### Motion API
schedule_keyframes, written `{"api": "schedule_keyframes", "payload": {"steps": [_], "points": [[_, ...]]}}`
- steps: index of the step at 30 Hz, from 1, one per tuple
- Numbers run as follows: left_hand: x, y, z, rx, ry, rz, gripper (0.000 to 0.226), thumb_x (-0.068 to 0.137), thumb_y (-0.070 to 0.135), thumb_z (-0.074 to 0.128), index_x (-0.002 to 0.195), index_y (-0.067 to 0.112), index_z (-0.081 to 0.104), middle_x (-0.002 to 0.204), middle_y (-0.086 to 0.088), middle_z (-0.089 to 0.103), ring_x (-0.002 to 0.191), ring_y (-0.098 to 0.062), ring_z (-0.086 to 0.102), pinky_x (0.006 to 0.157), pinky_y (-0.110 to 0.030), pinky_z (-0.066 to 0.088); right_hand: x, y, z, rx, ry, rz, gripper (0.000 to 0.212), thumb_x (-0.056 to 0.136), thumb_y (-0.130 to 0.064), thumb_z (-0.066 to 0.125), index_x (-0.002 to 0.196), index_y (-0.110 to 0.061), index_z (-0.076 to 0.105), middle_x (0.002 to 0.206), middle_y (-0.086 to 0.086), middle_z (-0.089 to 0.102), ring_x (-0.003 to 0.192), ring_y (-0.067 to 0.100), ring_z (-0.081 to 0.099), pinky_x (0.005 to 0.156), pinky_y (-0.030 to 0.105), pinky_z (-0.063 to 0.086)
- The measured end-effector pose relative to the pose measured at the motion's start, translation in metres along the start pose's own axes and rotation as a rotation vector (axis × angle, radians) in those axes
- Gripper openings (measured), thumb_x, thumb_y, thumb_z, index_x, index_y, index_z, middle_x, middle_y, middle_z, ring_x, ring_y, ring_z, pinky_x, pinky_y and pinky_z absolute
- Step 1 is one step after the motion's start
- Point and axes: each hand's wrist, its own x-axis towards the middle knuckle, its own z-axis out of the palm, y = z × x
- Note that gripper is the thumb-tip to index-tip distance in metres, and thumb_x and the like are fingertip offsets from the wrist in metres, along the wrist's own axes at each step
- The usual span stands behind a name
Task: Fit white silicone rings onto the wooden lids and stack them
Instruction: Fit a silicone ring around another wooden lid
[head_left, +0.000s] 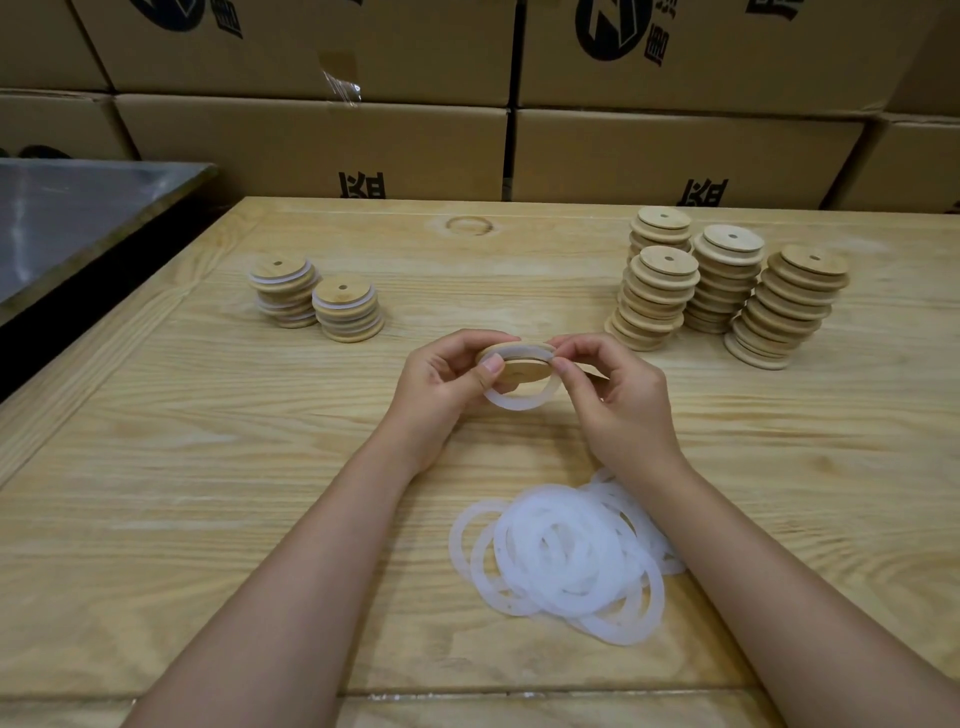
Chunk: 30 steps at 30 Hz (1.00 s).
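Above the middle of the wooden table (208, 467), my left hand (447, 379) and my right hand (618, 395) hold one wooden lid (522, 366) between them. A white silicone ring (519, 402) sits partly around the lid, its lower part hanging loose below it. A pile of several loose white rings (561, 556) lies near me, right of centre. Two short stacks of lids with white rings fitted (317, 299) stand at the back left. Several taller stacks of bare wooden lids (727, 286) stand at the back right.
Cardboard boxes (467, 130) form a wall behind the table. A grey metal surface (67, 218) lies to the far left, beyond the table's edge.
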Motion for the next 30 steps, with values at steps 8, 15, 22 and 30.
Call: {"api": "schedule_keyframes", "payload": {"steps": [8,15,22,30], "points": [[0.0,0.0,0.003,0.045,0.064,0.014,0.018,0.081,0.012,0.061,0.099,0.012,0.065,0.092,-0.004,0.071,0.088,-0.027,0.065,0.083,-0.047,0.053,0.0,0.0,0.001,-0.01,0.027,0.036,0.023,0.089,-0.002,0.06,0.088,-0.025,0.059,0.094,-0.013,0.065,0.092,0.002,0.063,0.078,0.017,0.051],[0.004,-0.003,0.003,0.009,0.141,-0.016,0.014,0.09,0.009,0.055,0.1,0.015,0.063,0.087,0.003,0.072,0.091,-0.017,0.066,0.076,-0.042,0.058,0.001,0.001,0.002,-0.075,-0.042,0.172,0.02,0.088,-0.008,0.063,0.08,-0.026,0.059,0.084,-0.012,0.065,0.082,-0.001,0.063,0.069,0.011,0.048],[0.007,-0.005,0.004,-0.041,0.189,-0.056,0.012,0.092,0.012,0.054,0.099,0.018,0.061,0.084,-0.001,0.07,0.084,-0.02,0.067,0.072,-0.044,0.058,0.0,-0.006,0.006,0.105,-0.009,0.271,0.01,0.088,-0.013,0.064,0.083,-0.02,0.059,0.084,-0.009,0.064,0.082,0.004,0.063,0.072,0.016,0.048],[0.006,-0.005,0.011,0.147,0.224,-0.001,0.008,0.092,0.014,0.057,0.095,0.021,0.059,0.083,0.0,0.068,0.08,-0.013,0.064,0.079,-0.041,0.053,-0.006,-0.012,0.019,0.01,0.048,0.261,0.015,0.083,-0.018,0.071,0.075,-0.023,0.06,0.095,-0.017,0.061,0.09,0.0,0.062,0.071,0.011,0.048]]}}
